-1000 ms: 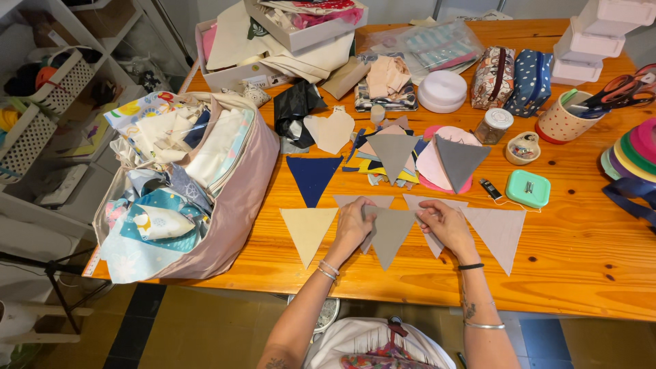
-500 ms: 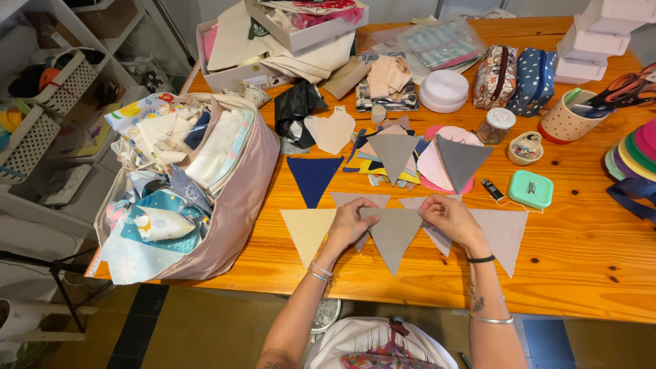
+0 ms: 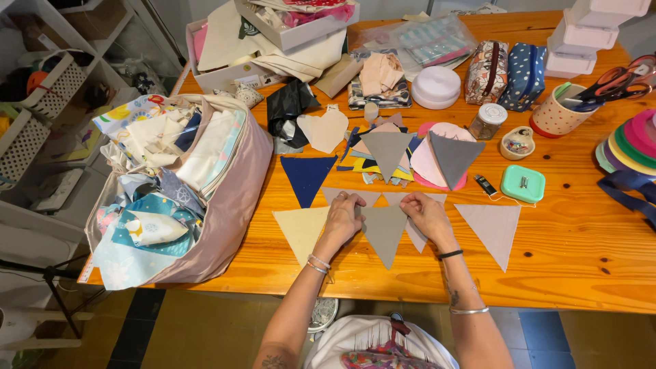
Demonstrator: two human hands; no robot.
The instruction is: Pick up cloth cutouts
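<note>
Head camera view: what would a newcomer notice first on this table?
Both hands, left hand and right hand, press on a grey fabric triangle at the near edge of the wooden table. A cream triangle lies to its left, and an overstuffed pink bag of fabric scraps stands further left.

over the last second the grey triangle moved from a slight tilt to lying square, point toward the counter edge. left hand and right hand shifted up to its top corners, fingers now pressing the upper edge flat.
</note>
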